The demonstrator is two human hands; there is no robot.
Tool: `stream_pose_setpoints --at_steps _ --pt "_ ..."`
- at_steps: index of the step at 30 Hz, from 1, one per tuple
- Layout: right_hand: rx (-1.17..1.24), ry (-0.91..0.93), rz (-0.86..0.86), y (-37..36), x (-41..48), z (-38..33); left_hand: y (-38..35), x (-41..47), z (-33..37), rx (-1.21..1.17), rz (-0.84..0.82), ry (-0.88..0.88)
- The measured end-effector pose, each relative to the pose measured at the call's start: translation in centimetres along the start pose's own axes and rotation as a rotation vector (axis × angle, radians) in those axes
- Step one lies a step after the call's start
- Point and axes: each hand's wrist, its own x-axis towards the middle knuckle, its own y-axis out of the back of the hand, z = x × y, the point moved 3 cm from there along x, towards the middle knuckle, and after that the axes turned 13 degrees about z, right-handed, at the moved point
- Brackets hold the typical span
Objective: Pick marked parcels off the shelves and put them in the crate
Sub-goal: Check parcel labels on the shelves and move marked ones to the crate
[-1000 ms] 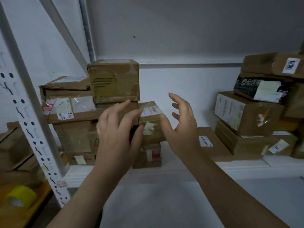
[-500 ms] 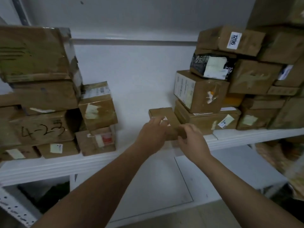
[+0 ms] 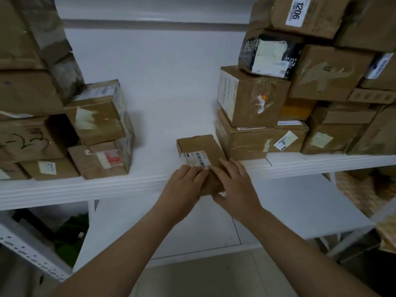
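A small flat brown parcel (image 3: 200,147) with a white and orange label lies at the front edge of the white shelf (image 3: 85,187), its near end sticking out over the edge. My left hand (image 3: 185,182) lies on its near left corner, fingers over the label. My right hand (image 3: 234,186) grips its near right side, thumb under the front edge. No crate is in view.
Stacked brown boxes (image 3: 98,129) fill the shelf's left side. A taller stack (image 3: 252,97), one box labelled 1206 (image 3: 297,10), stands right of the parcel, nearly touching it. A lower white shelf (image 3: 289,213) lies below, and a perforated upright (image 3: 27,251) at lower left.
My view swung right from the left stack. Both hands left the small box there, came down onto the flat parcel, and have drawn it toward me over the shelf edge.
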Motion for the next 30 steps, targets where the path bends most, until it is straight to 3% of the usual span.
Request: stream_pose_setpoints --at_steps 5,12,19,23,26,30 --pt "0.102 0.193 0.454 2.1 -1.8 -0.3 2.1 -0.4 1.8 -0.099 0.192 0.01" --pt "0.405 0.248 0.465 6.2 -2.6 1.8 3.5 -1.3 -3.6 -0.104 0.23 0.236" --pt "0.303 0.092 0.618 8.1 -2.2 3.5 6.2 -0.6 -2.9 -0.121 0.48 0.085" --pt "0.41 0.001 0.569 8.4 -2.1 4.1 6.9 -0.2 -2.4 -0.172 0.484 0.11" --pt "0.569 -0.25 0.465 8.8 -1.8 4.2 7.7 0.4 -1.6 -0.346 0.506 0.3" --pt "0.822 -0.548 0.306 8.3 -1.4 3.6 8.1 1.1 -1.3 -0.64 0.598 0.825"
